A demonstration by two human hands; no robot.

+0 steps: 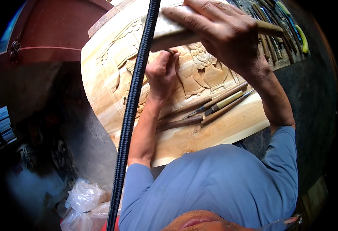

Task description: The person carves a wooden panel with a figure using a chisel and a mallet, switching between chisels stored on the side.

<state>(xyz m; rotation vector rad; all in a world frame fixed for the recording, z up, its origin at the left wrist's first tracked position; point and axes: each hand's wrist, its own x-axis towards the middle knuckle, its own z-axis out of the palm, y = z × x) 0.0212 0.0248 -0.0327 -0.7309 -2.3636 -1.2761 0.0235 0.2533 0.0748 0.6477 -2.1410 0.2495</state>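
Note:
A pale wooden panel (223, 127) with a relief carving lies in front of me. My left hand (162, 73) is closed around a chisel, its tip set on the carved figure near the panel's middle. My right hand (219, 29) grips a worn wooden mallet (169, 32) by its handle, held just above the chisel's end. The chisel itself is almost wholly hidden inside my left fist.
Several wooden-handled chisels (209, 107) lie on the panel near my left forearm. More tools (280, 27) are lined up at the upper right. A black braided cord (132, 104) hangs down across the view. Plastic bags (85, 204) lie on the floor at lower left; a dark red cabinet (57, 30) stands upper left.

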